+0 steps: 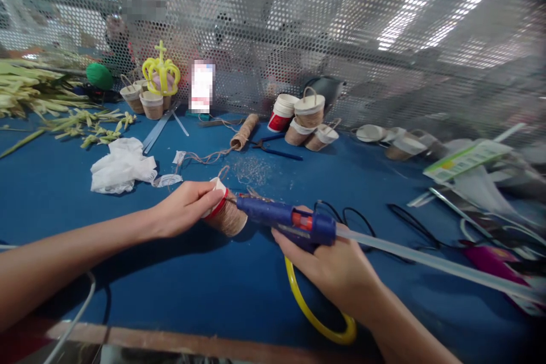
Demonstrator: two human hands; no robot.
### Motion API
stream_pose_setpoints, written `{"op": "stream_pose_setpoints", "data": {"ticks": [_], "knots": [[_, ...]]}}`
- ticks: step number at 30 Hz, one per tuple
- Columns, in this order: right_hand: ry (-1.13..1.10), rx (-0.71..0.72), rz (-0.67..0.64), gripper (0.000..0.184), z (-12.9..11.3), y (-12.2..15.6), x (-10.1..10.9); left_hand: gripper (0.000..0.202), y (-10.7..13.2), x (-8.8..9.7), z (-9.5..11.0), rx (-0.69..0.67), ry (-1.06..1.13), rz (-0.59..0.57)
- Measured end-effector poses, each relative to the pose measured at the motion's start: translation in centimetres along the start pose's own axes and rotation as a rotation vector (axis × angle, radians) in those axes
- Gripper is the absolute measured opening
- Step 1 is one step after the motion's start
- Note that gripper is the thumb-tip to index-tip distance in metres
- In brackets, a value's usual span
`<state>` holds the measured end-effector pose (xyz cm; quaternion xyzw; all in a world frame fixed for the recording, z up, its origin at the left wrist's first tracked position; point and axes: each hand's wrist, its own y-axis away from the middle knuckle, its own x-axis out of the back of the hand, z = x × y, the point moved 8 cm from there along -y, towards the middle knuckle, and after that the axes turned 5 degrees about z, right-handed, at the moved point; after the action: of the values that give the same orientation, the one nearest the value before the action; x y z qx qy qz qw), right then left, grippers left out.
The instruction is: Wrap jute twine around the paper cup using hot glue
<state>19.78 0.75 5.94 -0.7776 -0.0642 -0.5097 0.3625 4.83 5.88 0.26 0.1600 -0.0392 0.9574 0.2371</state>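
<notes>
My left hand (185, 207) is closed around the rim end of a paper cup (226, 213) that lies on its side, its body wrapped in brown twine with a red band near the rim. My right hand (330, 264) grips a blue hot glue gun (284, 219). The gun's nozzle touches the twine on the cup. A long clear glue stick (426, 261) sticks out of the back of the gun to the right. A loose end of twine (205, 156) trails from the cup toward a twine spool (244, 132).
Blue table (63, 205) with a wooden front edge. A yellow ring (315, 313) lies under my right wrist. White crumpled plastic (121, 166), green leaf strips (85, 125), finished twine cups (309, 119), a yellow crown (161, 74), black cords (362, 219). Perforated metal screen (298, 23) behind.
</notes>
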Motion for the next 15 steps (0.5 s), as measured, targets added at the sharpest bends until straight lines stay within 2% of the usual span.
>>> {"op": "stream_pose_setpoints", "data": {"ticks": [8, 15], "knots": [[-0.084, 0.016, -0.009, 0.019, -0.1, 0.3, -0.2, 0.040, 0.0, 0.1, 0.3, -0.055, -0.068, 0.005], [-0.042, -0.030, -0.018, 0.020, 1.0, 0.3, -0.5, 0.041, 0.1, 0.1, 0.5, -0.082, -0.100, 0.001]]}}
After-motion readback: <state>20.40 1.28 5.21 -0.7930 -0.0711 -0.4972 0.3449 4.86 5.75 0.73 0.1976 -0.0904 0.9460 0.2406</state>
